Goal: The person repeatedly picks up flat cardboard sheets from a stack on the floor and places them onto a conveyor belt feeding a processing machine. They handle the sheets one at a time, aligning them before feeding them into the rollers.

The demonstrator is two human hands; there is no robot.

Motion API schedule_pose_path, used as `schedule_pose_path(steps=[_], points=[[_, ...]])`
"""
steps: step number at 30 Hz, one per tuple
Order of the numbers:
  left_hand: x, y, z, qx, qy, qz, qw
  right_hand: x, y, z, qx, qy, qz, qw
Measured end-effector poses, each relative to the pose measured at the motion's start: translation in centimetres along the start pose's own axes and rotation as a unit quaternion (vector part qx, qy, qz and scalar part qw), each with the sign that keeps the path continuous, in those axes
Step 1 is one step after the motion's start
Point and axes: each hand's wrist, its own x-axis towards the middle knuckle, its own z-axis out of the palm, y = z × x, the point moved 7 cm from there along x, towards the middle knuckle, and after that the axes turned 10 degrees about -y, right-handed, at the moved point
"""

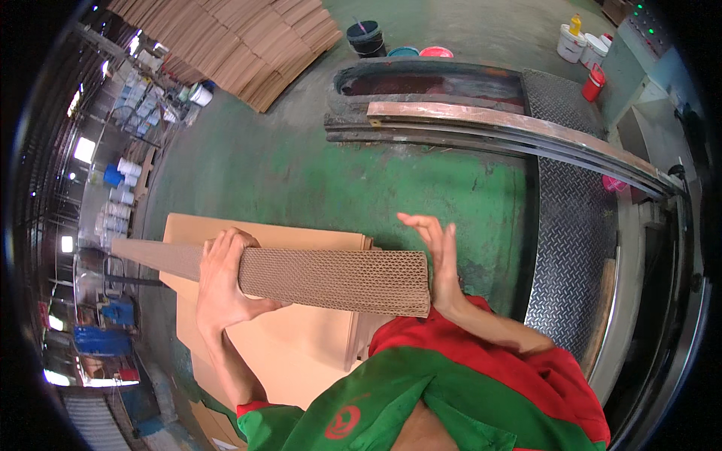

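Note:
A thick bundle of corrugated cardboard sheets (338, 279) stretches across in front of me, its fluted edges facing up. My left hand (226, 282) grips the bundle left of its middle, fingers over the far side and thumb on the near side. At the bundle's right end is my right hand (440, 259), fingers spread and raised, its palm side facing the end. Whether that palm touches the sheets I cannot tell. Beneath the bundle lies a pile of flat brown cardboard (282, 342).
Ahead to the right is a machine with a long metal beam (511, 134) and a trough (436, 84). A tread-plate platform (568, 248) runs along my right. Tall cardboard stacks (248, 45) stand far left. A black bucket (366, 39) and white pails (571, 45) sit farther off.

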Motion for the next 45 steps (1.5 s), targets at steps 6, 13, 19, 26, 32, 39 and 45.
schedule_pose_path(steps=[6,13,19,26,32,39,45], points=[[0.3,0.1,0.1,-0.014,-0.027,-0.012,0.999,-3.0,-0.8,0.9,-0.020,-0.094,-0.101,0.990],[-6.9,-6.4,-2.7,-0.137,0.105,0.120,0.978,-5.6,0.3,1.2,-0.157,0.049,-0.196,0.967],[-21.2,-28.4,9.2,-0.409,0.691,-0.176,0.570,-6.9,0.1,0.9,-0.193,0.152,-0.165,0.955],[-11.4,-31.3,27.9,-0.635,0.485,-0.271,0.537,-9.2,-7.1,7.1,-0.207,0.188,-0.214,0.936],[-8.6,-27.7,27.1,-0.650,0.447,-0.279,0.547,-11.2,-11.3,11.6,-0.242,0.125,-0.213,0.938],[-7.5,-22.7,25.7,-0.630,0.455,-0.261,0.573,-16.2,-13.5,10.0,-0.267,0.067,-0.206,0.939],[-8.8,-18.5,25.8,-0.633,0.464,-0.242,0.570,-27.7,-14.9,-1.9,-0.221,0.221,-0.234,0.921]])
